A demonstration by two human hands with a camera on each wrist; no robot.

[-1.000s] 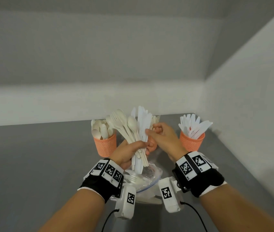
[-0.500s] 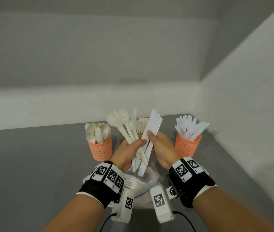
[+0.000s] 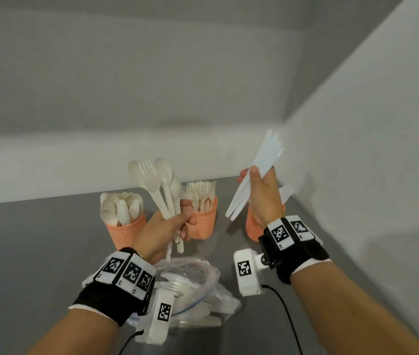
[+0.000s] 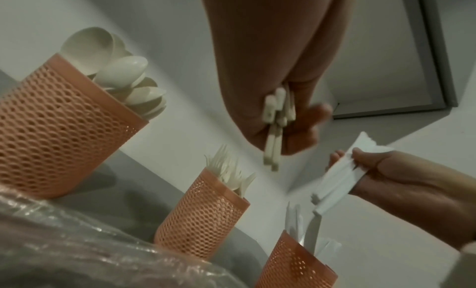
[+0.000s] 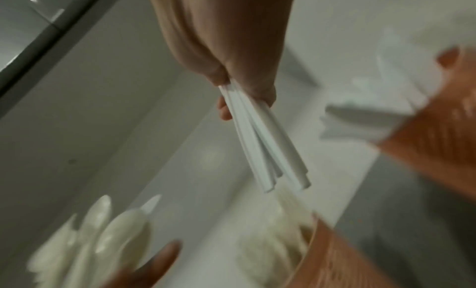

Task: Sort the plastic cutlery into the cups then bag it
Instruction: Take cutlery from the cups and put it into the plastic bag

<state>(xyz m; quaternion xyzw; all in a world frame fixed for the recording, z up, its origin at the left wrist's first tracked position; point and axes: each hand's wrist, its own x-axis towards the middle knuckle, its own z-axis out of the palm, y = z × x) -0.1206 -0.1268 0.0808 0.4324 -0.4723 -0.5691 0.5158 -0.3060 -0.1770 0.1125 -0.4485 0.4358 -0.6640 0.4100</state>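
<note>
My left hand (image 3: 170, 226) grips a bunch of cream spoons and forks (image 3: 161, 185), heads up, in front of the middle cup. My right hand (image 3: 262, 196) pinches several white knives (image 3: 257, 172), tilted up to the right, above the knife cup (image 3: 250, 226), which it mostly hides. Three orange mesh cups stand in a row: the spoon cup (image 3: 125, 226) on the left, the fork cup (image 3: 204, 221) in the middle, the knife cup (image 4: 296, 266) on the right. From the right wrist, the knife handles (image 5: 262, 141) stick out below the fingers.
A clear plastic bag (image 3: 193, 283) with more cutlery lies on the grey table (image 3: 29, 252) between my wrists. A white wall (image 3: 369, 175) rises close on the right, another runs behind the cups. Open table spreads to the left.
My right hand has pulled the white knives out of the mixed bunch and carried them up and right, over the knife cup. My left hand keeps the spoons and forks.
</note>
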